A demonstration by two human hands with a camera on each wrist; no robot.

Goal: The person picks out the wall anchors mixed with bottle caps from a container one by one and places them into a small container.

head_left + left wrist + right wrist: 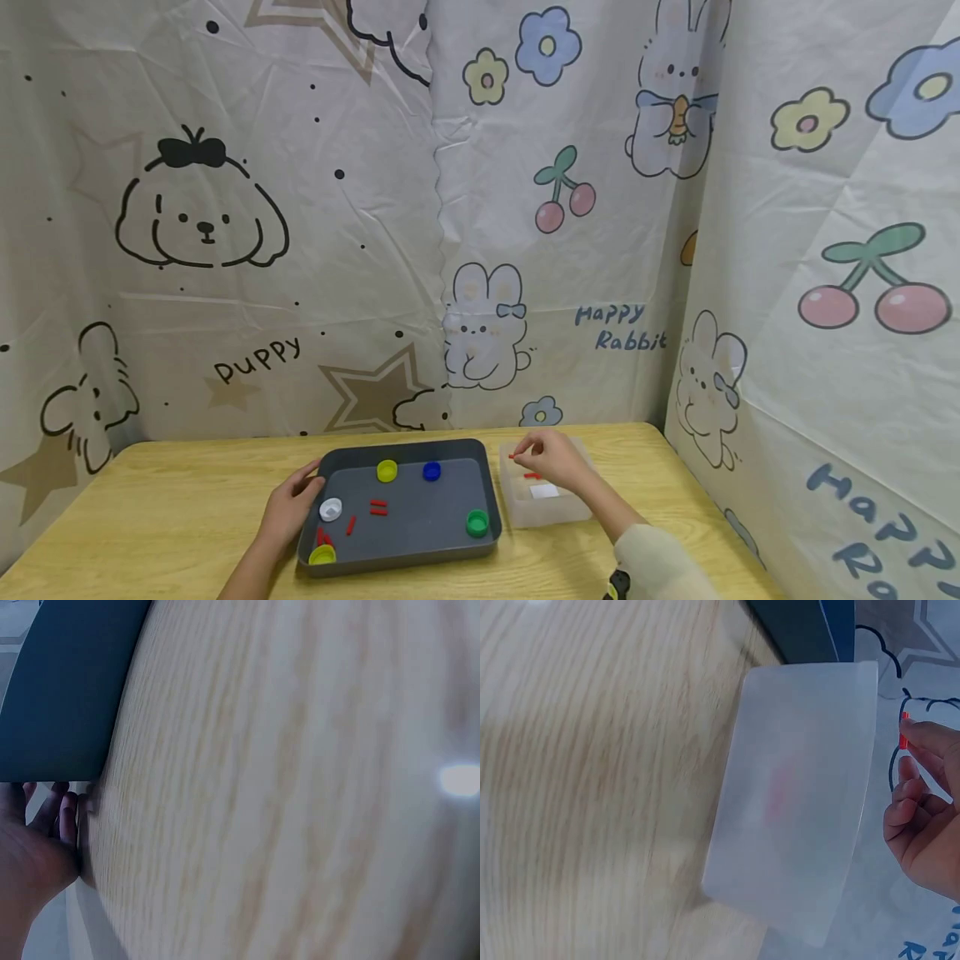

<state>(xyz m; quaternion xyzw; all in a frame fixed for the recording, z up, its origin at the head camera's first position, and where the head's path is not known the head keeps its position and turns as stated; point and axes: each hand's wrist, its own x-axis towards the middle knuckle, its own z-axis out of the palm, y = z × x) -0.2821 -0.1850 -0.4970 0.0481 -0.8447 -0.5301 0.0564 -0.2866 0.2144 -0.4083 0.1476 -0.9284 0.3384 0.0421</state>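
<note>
On my feed, the right hand [555, 458] pinches a short, slim red stick [904, 731] in its fingers, above the translucent white plastic box [543, 512]. I judge the stick very light, stiff and perhaps slippery, apt to twist, so I favour a gentle fingertip hold at mid-length. The left hand [288, 506] touches the left side of the dark grey rectangular tray [420, 536]; I cannot tell whether its fingers curl round the rim. The tray looks rigid, best steadied by a side wall.
</note>
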